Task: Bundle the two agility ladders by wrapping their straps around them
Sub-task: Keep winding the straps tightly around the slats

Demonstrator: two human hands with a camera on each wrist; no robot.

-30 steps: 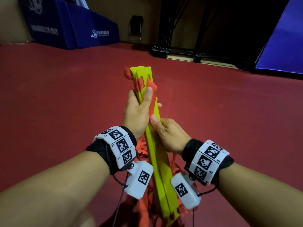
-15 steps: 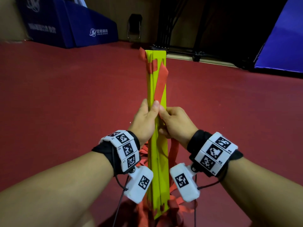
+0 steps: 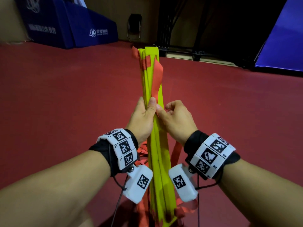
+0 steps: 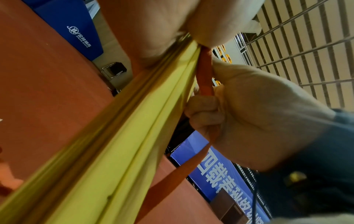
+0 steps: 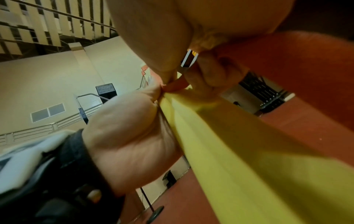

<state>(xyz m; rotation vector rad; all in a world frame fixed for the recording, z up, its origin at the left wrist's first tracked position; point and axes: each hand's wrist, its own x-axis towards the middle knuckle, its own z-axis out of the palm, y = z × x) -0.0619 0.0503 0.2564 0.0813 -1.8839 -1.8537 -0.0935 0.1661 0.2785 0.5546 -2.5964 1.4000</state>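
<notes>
Yellow rungs (image 3: 155,128), stacked flat into one long bundle, stand nearly upright in the head view, the foot of the stack low between the forearms above the red floor (image 3: 65,99) and the top pointing away. The left hand (image 3: 142,118) is wrapped round the stack at mid-height, thumb laid up its face. The right hand (image 3: 176,119) sits just beside it, thumb and forefinger pinching the red strap (image 3: 157,79), which runs up the face of the rungs to a fold near the top. More red webbing hangs loose below the wrists.

From the left wrist, the rungs (image 4: 118,136) cross the frame on a slant. The right hand's fingers (image 4: 203,106) curl round the strap (image 4: 205,72), and its free length trails down and away beneath them.

From the right wrist, the left hand's palm (image 5: 130,136) presses against the rungs (image 5: 239,159), and a small tuck of strap (image 5: 176,84) is pinched where the two thumbs meet.

Judging by this, wrapping has barely begun: only one run of strap lies along the stack, with no turn round it visible. The next move calls for the right hand to carry the strap across and behind the stack under tension while the left keeps the rungs squeezed so they do not fan apart.
</notes>
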